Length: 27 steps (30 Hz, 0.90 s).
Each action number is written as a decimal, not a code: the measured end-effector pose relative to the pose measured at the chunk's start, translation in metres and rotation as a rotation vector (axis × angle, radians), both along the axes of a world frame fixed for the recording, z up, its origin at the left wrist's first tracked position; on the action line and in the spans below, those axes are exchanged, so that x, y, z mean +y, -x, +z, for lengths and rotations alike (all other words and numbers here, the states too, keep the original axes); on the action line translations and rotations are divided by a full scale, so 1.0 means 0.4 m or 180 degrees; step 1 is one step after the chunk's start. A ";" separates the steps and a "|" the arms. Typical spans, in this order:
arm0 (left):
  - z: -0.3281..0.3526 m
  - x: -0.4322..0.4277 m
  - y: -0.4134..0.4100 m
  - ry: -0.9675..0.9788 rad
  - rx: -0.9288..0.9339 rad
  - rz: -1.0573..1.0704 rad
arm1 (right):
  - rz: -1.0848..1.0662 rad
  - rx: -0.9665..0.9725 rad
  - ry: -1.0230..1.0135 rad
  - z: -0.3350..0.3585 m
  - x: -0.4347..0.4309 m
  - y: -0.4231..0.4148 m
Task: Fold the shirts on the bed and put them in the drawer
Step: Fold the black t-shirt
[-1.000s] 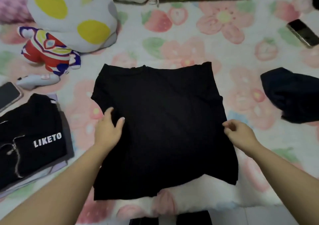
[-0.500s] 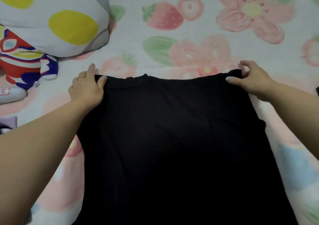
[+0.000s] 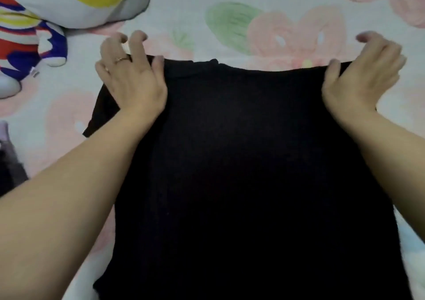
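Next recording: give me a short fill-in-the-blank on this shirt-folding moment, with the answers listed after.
1. The left hand and right hand both grip a ____ shirt.
2. The ring is worn on the ____ hand.
3. The big spot on the pillow is ____.

Missing words: black; left; yellow.

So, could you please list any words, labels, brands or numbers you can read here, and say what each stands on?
Nothing legible shows in this view.
On the black shirt: no print or label visible.
On the plush toy: a small white tag, too small and blurred to read.
On the bedsheet: flower and fruit pattern only, no lettering.
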State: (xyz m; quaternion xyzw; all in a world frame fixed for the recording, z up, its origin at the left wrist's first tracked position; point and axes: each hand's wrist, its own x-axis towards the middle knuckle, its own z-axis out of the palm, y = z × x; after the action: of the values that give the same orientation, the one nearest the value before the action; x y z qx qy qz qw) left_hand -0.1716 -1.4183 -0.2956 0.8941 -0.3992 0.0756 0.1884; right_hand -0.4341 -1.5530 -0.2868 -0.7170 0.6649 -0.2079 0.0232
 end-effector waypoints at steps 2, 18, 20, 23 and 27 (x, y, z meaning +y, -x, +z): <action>-0.012 0.056 0.135 0.0291 0.0007 -0.0784 | 0.1073 -0.0498 0.0148 -0.017 0.162 -0.073; -0.022 0.399 0.156 -0.0461 0.1240 0.1356 | 0.1087 0.0608 -0.0600 -0.028 0.335 0.187; -0.022 0.419 0.236 -0.0604 0.1350 0.1500 | 0.1970 0.0480 -0.0658 -0.057 0.491 0.102; -0.032 0.470 0.249 -0.0762 0.1307 0.1575 | 0.2206 0.0752 -0.0983 -0.090 0.554 0.132; -0.027 0.542 0.170 -0.0828 0.1074 0.1264 | 0.1061 0.1131 -0.1140 -0.095 0.469 0.402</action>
State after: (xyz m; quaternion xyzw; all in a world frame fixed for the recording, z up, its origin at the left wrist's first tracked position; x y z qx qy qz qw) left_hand -0.2395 -1.2015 -0.3065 0.9713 -0.1858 -0.0906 0.1174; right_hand -0.5947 -1.3654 -0.3249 -0.8259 0.5578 0.0481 0.0664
